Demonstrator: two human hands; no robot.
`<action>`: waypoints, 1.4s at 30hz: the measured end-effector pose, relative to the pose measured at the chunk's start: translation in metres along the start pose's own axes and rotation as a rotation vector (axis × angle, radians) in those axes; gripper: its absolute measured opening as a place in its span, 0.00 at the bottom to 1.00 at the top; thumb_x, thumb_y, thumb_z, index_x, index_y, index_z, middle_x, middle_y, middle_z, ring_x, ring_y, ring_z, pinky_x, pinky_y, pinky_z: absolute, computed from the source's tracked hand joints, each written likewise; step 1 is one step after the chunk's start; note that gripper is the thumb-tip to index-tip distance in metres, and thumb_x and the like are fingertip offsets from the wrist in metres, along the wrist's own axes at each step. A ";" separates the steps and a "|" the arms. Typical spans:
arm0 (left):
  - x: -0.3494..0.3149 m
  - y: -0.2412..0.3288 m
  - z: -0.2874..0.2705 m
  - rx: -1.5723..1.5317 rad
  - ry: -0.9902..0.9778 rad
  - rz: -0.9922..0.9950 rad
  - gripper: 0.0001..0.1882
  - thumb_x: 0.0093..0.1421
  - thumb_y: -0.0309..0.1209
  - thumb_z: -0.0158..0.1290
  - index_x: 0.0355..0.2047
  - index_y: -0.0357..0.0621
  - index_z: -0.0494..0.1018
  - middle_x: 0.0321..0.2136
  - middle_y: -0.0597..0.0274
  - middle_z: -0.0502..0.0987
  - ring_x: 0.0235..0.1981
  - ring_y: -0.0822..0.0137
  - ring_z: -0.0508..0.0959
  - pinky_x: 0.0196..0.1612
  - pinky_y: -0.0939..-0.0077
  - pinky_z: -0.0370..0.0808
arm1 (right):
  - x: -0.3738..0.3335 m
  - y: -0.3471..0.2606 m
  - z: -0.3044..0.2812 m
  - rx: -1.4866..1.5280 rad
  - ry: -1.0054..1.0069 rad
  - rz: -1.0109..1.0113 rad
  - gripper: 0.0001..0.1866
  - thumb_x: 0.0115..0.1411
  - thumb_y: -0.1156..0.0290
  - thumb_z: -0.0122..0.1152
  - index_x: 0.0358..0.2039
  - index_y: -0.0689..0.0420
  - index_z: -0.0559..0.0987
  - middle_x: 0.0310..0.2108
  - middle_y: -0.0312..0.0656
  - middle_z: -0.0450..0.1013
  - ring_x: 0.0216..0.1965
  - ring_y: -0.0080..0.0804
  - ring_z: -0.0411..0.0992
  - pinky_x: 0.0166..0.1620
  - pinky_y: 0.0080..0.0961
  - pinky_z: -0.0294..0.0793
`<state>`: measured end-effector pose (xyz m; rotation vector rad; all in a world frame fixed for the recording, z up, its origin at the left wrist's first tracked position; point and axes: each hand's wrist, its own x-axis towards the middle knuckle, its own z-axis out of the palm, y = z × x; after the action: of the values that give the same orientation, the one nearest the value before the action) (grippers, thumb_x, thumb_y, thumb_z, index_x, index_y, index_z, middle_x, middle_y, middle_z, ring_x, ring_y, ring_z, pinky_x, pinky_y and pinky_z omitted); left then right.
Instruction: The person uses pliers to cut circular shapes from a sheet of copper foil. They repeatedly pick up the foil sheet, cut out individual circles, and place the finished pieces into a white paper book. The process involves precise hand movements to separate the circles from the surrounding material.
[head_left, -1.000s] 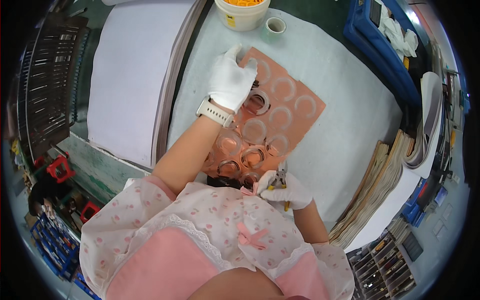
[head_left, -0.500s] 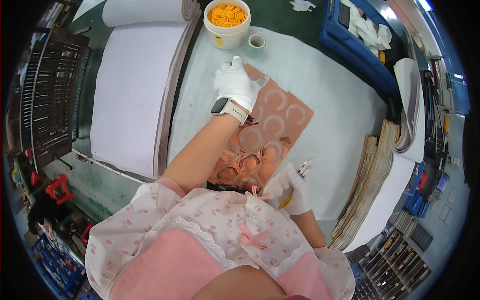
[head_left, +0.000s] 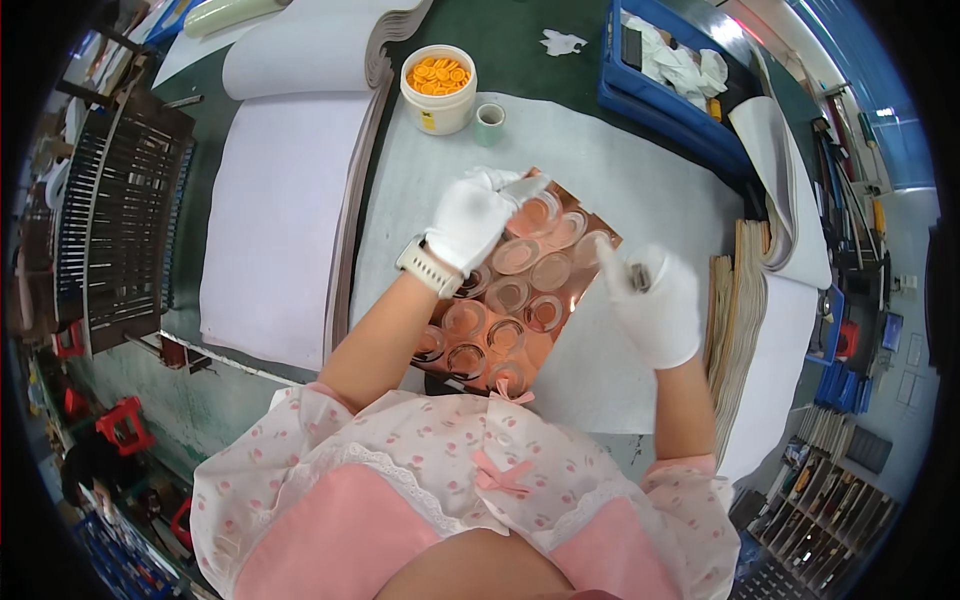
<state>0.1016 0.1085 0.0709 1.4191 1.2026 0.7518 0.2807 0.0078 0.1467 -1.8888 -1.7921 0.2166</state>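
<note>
A shiny copper-coloured sheet (head_left: 530, 335) with rows of clear round rings lies slanted in front of me, its near end close to my apron. My left hand (head_left: 472, 220), in a white glove, pinches the sheet's far left edge between thumb and fingers. At the sheet's right edge is my right hand (head_left: 655, 305), also gloved and slightly blurred, its forefinger stretched toward the far right ring. A small silver tool (head_left: 639, 277) is tucked in that hand; most of it is hidden in the glove, so its kind cannot be made out.
White paper (head_left: 640, 190) covers the green table (head_left: 500, 40). Beyond the sheet stand a white bucket (head_left: 440, 112) of orange discs and a small pale green cup (head_left: 489, 125). A blue crate (head_left: 665, 115) is far right. Thick paper stacks flank me, left (head_left: 280, 220) and right (head_left: 765, 390).
My right hand has risen from near my apron, beside the sheet's lower right, to its far right edge. The sheet now shines over more of its surface. My left hand still grips it.
</note>
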 end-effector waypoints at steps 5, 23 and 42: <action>-0.050 0.046 -0.007 0.216 0.050 0.511 0.10 0.53 0.28 0.58 0.37 0.42 0.80 0.22 0.64 0.73 0.25 0.72 0.70 0.31 0.79 0.68 | 0.023 -0.026 -0.049 -0.320 0.012 -0.376 0.13 0.41 0.74 0.67 0.19 0.55 0.67 0.20 0.41 0.65 0.25 0.42 0.67 0.27 0.37 0.64; -0.157 0.086 -0.027 -0.162 -0.075 0.388 0.09 0.55 0.18 0.55 0.37 0.35 0.78 0.31 0.60 0.81 0.31 0.77 0.78 0.35 0.84 0.75 | -0.007 -0.105 -0.111 -0.794 -0.109 -0.637 0.09 0.37 0.73 0.62 0.21 0.57 0.72 0.22 0.42 0.67 0.29 0.40 0.68 0.31 0.35 0.67; -0.174 0.105 -0.037 -0.028 -0.076 0.463 0.07 0.55 0.26 0.55 0.34 0.41 0.79 0.19 0.60 0.77 0.19 0.73 0.76 0.24 0.80 0.71 | -0.014 -0.139 -0.128 -1.033 -0.085 -0.798 0.03 0.41 0.76 0.56 0.20 0.55 0.72 0.20 0.38 0.63 0.29 0.36 0.67 0.33 0.31 0.65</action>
<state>0.0444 -0.0346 0.2087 1.7104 0.8063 1.0134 0.2154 -0.0409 0.3173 -1.4704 -2.8475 -1.1075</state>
